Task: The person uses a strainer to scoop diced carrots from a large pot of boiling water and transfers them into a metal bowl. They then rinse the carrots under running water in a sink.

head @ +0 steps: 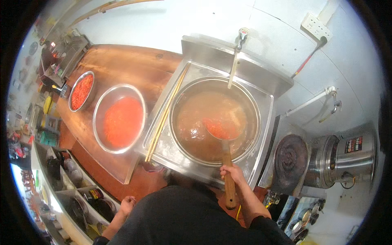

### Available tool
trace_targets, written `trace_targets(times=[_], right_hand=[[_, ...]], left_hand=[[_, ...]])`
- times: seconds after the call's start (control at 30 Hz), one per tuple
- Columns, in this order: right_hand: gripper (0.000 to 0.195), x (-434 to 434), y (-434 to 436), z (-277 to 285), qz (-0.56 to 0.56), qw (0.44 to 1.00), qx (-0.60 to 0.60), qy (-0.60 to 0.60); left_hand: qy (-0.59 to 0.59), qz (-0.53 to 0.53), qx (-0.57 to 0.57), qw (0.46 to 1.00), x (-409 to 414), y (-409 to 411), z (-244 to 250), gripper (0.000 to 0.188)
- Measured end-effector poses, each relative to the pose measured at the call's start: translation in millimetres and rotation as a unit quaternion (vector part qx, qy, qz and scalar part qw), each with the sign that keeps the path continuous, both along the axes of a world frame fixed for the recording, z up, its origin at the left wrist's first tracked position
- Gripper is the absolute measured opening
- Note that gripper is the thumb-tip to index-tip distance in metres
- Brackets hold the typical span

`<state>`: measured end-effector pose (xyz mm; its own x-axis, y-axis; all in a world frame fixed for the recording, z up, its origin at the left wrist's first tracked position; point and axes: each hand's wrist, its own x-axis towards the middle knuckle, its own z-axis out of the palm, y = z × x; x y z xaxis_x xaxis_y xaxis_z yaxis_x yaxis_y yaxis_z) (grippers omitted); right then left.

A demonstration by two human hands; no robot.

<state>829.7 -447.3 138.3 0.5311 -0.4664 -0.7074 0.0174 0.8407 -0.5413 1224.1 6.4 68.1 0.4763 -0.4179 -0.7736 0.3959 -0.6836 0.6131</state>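
Note:
My right hand [231, 174] grips the wooden handle of a large ladle or strainer [228, 157]. Its head dips into a big round metal pot [258, 134] of brownish liquid, and chopped red food [219, 128] shows in and around it. The pot is set into a stainless steel stove top [266, 122]. Low beside my body hangs my left hand [128, 203], fingers curled in, with nothing visible in it. Long wooden chopsticks [165, 116] lie along the steel top, left of the pot.
A metal basin [95, 122] of red liquid and a smaller bowl of chopped red food [81, 92] stand on the wooden table [131, 61]. A tap [242, 38] reaches over the pot's back rim. Shelving [65, 196] is at left; large steel drums [352, 156] at right.

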Motion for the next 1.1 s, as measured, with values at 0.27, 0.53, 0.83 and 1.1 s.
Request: trace_targets(times=[0.27, 0.53, 0.83, 1.1], right_hand=[[0.02, 0, 4, 24, 0.017, 0.998, -0.054, -0.013], [0.03, -22, 54, 86, 0.041, 0.991, -0.116, 0.045], [0.023, -15, 79, 89, -0.014, 0.998, -0.048, 0.047], [0.033, -37, 102, 101, 0.037, 0.983, -0.133, 0.12]], left_hand=[[-0.146, -0.219, 0.189, 0.946, -32, 11, 22, 0.024], [-0.03, -0.048, 0.058, 0.997, -32, -52, 58, 0.019], [-0.076, -0.184, 0.056, 0.978, 20, -71, -7, 0.018], [-0.047, -0.211, 0.02, 0.976, 45, -35, -46, 0.017]])
